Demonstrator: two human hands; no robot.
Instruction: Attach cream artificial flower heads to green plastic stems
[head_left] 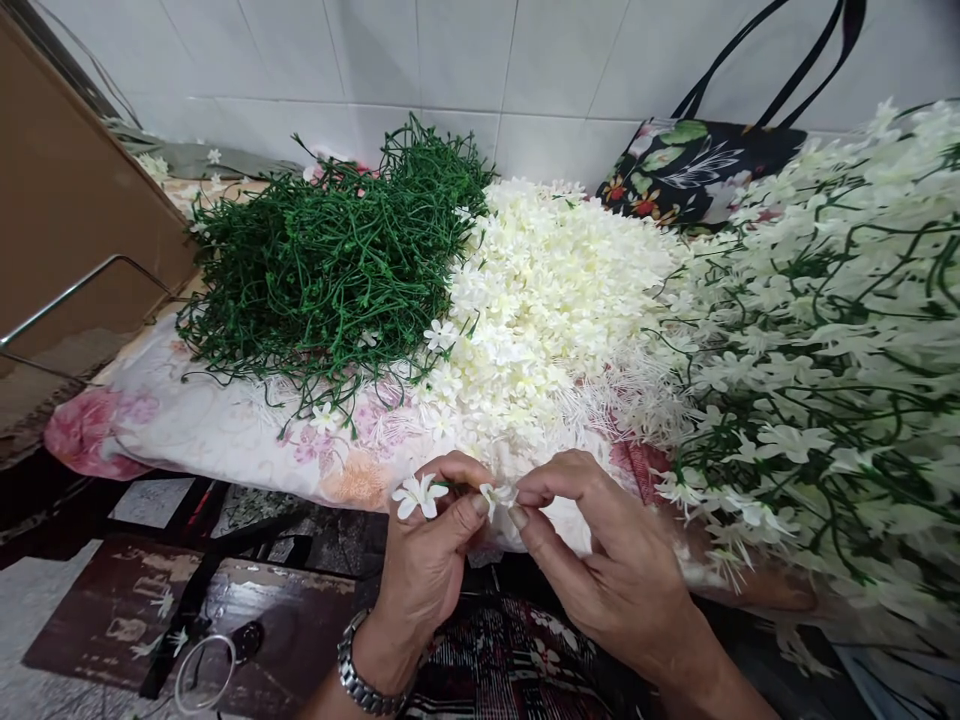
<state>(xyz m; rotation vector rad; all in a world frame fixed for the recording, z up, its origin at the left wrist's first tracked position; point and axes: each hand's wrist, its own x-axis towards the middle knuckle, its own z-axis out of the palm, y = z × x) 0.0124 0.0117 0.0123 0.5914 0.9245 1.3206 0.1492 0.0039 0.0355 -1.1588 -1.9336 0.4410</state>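
Observation:
My left hand (427, 555), with a metal watch on the wrist, pinches a thin green stem (452, 486) that carries a white flower (417, 495) at its left end. My right hand (611, 560) pinches a second small white flower (498, 496) between thumb and forefinger, right at the stem's other end, touching the left fingertips. Both hands hover over the front edge of a floral cloth (225, 425). Behind them lie a heap of loose white flowers (555, 290) and a tangle of bare green stems (330, 260).
At the right spreads a large mass of stems fitted with white flowers (832, 350). A dark floral bag (690, 165) leans on the tiled wall. A brown board (67, 200) and metal bar stand at left. Below left lies a dark worn slab (150, 610).

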